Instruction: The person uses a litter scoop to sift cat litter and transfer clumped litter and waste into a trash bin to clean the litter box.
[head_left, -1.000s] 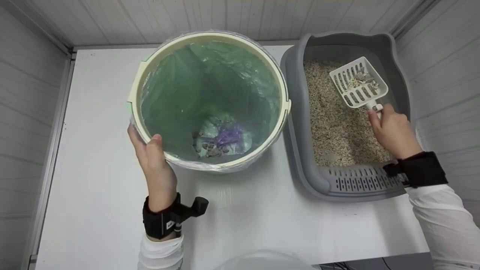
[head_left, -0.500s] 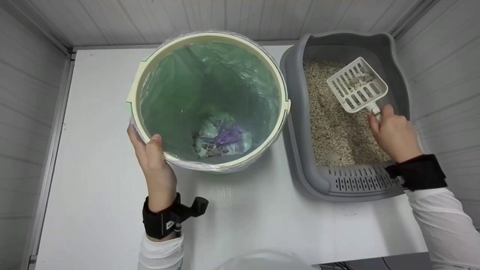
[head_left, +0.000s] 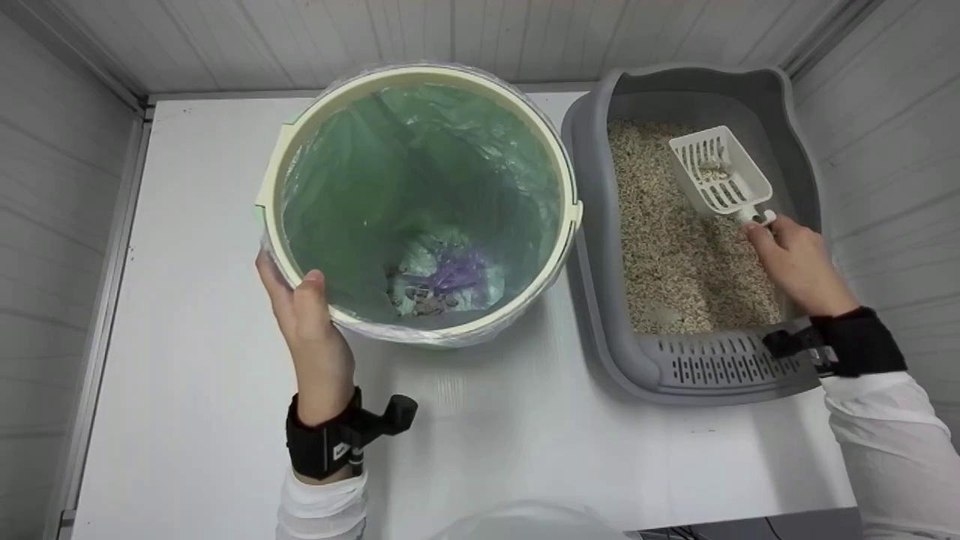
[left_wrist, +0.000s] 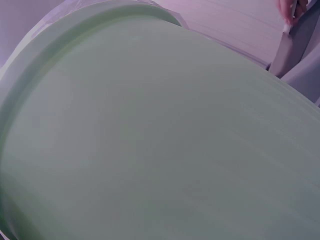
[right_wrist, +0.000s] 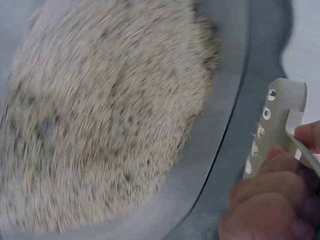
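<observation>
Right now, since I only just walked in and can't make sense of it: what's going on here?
A person is scooping a cat litter box. The right hand grips a white slotted scoop with a few clumps in it above the litter in the grey litter box. The left hand holds the rim of a bag-lined bin beside it, with clumps at its bottom.

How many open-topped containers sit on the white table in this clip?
2. A cream bucket lined with a green bag stands at centre left, the left hand gripping its rim. A grey litter tray sits right of it, where the right hand holds a white scoop.
</observation>
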